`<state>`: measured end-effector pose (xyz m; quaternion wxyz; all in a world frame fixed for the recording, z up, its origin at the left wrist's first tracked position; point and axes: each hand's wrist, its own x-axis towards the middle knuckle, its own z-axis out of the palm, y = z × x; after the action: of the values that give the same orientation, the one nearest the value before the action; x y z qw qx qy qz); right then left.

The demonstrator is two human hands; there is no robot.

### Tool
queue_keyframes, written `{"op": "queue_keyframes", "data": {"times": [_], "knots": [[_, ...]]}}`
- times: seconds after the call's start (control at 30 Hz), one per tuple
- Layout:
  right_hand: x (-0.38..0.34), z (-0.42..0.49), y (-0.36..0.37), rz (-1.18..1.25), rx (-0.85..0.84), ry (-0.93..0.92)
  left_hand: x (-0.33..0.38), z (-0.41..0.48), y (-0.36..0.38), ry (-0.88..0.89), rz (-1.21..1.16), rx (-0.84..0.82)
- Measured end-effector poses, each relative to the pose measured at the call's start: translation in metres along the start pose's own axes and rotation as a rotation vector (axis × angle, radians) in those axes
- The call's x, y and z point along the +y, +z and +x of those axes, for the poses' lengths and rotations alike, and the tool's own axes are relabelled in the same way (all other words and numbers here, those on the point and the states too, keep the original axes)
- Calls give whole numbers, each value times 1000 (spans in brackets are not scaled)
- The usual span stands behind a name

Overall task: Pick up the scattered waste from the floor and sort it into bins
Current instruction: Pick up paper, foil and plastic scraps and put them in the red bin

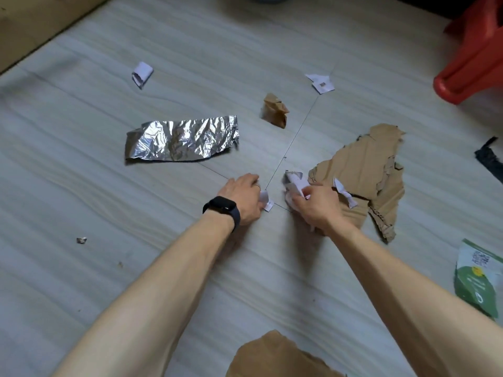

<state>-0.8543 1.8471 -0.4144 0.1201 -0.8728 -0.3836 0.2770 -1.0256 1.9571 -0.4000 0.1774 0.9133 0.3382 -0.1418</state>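
Our left hand (241, 198) pinches a paper scrap (266, 200), our right hand (319, 206) clutches crumpled paper (293, 183) (a loose fistful) that may spill reaching for the cardboard (367, 164) beside it.

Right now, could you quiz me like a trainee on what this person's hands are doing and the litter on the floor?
1. True or false: the left hand wears a dark wristband.
2. The right hand grips: A a tin can; B crumpled white paper; C a banana peel.
3. Which lies farther left in the view, the foil sheet or the torn cardboard?
Key: 1 true; 2 B; 3 the foil sheet.
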Motion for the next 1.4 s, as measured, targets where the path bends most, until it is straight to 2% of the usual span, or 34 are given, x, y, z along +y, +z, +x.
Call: {"op": "queue_keyframes", "data": {"times": [0.1, 0.3, 0.5, 0.73, 0.87, 1.03, 1.17, 1.27, 1.4], "knots": [[11, -5, 32, -116, 69, -29, 8, -8, 15, -57, 13, 75], [1, -6, 33, -59, 49, 11, 17, -24, 38, -102, 81, 123], [-1, -32, 37, -57, -40, 15, 11, -47, 43, -95, 38, 32], [25, -135, 52, -95, -239, 95, 6, -133, 25, -182, -129, -104], [24, -195, 23, 57, -165, 95, -4, -205, -18, -156, -117, 2], [-34, -264, -47, 233, -2, -75, -28, -304, -71, -254, -244, 241], [-103, -327, -101, 282, -7, -252, -40, -388, -104, -298, -322, 410], [-157, -371, -129, 207, -52, -445, -53, -450, -117, -361, -418, 515], [-225, -417, -143, 89, -15, -661, -76, -522, -121, -488, -498, 582]]}}
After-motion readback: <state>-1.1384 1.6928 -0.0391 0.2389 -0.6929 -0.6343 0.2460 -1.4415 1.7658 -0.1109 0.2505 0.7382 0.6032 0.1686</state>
